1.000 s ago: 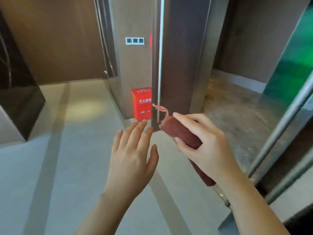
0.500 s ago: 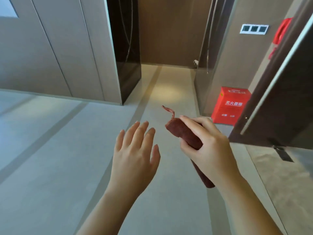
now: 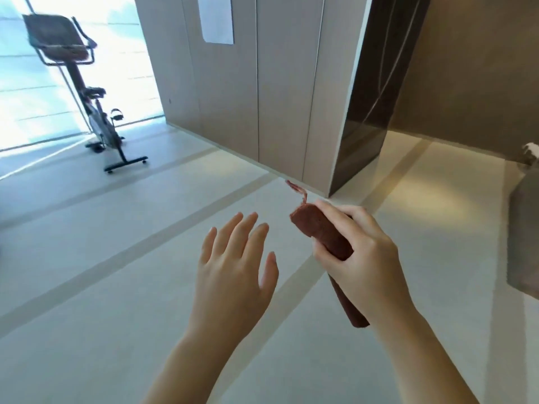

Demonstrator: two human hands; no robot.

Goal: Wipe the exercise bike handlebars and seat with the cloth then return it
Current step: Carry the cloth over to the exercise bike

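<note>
One cloth [image 3: 323, 231], dark red and rolled into a tight tube, sat in the right grip [image 3: 367, 258]. The fingers and thumb were curled round its upper half. The roll ran slantwise, its far end poking out past the fingertips and its near end sticking out below the heel of the palm. A thin curled strip [image 3: 297, 189] of the same red stood up from the far end. The cloth was held in the air above the floor [image 3: 87, 287], right of the scene's middle and near the viewer.

Just left of it, apart and not touching, the left grip [image 3: 233, 269] was released. Its back faced up, with the fingers straight and slightly spread and nothing in it. Both bare forearms reached in from the near edge.

The floor was pale, crossed by darker bands running from near left to far right.

The bike [image 3: 96, 112] stood far to the left, well apart from the cloth, on a black foot bar in front of a bright window [image 3: 23, 97]. Its seat [image 3: 62, 52] was dark with a backrest above it, and thin side bars ran beside it. It was blurred, and I could not make out the handlebars. A pedal [image 3: 116, 113] showed low on the frame.

A wall [image 3: 233, 97] of beige upright panels ran across the far middle, with a white sheet [image 3: 215, 18] fixed near the top. At its right end stood a dark glossy pillar [image 3: 373, 97]. A grey shape [image 3: 525, 234] at the right edge was too blurred to tell.
</note>
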